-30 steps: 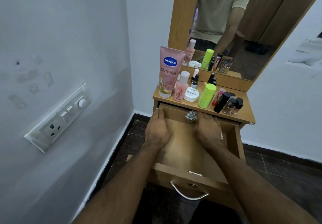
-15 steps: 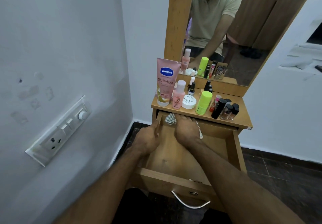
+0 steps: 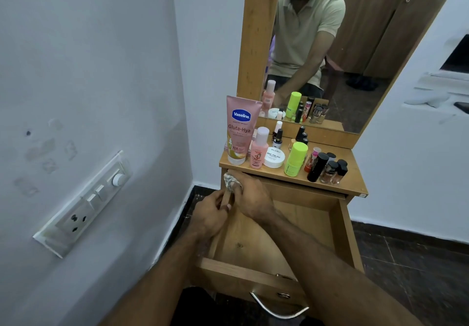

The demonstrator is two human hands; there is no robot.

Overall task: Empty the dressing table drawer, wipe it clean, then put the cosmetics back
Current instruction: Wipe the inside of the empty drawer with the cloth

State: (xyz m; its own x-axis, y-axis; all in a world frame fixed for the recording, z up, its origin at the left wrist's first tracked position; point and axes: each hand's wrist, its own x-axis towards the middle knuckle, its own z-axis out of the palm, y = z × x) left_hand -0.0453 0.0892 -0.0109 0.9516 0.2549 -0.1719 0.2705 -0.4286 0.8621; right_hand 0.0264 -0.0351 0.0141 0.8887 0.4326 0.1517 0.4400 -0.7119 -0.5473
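Observation:
The wooden drawer (image 3: 345, 229) is pulled out, and the visible part of its floor is bare. My right hand (image 3: 251, 199) presses a crumpled patterned cloth (image 3: 230, 180) into the drawer's far left corner, fingers curled over it. My left hand (image 3: 212, 215) grips the drawer's left side wall. On the tabletop (image 3: 355, 173) stand the cosmetics: a pink Vaseline tube (image 3: 241, 129), a pink bottle (image 3: 259, 150), a white nail polish remover jar (image 3: 274, 157), a lime green stick (image 3: 295, 158) and several small dark bottles (image 3: 327, 167).
A mirror (image 3: 342, 46) rises behind the tabletop and reflects a person in a pale shirt. A wall with a switch and socket panel (image 3: 86, 204) stands close on the left. The drawer front carries a metal handle (image 3: 276, 308). Dark floor lies to the right.
My right hand has slid the cloth leftward along the drawer's back edge into the far left corner. My left hand moved from inside the drawer onto its left wall.

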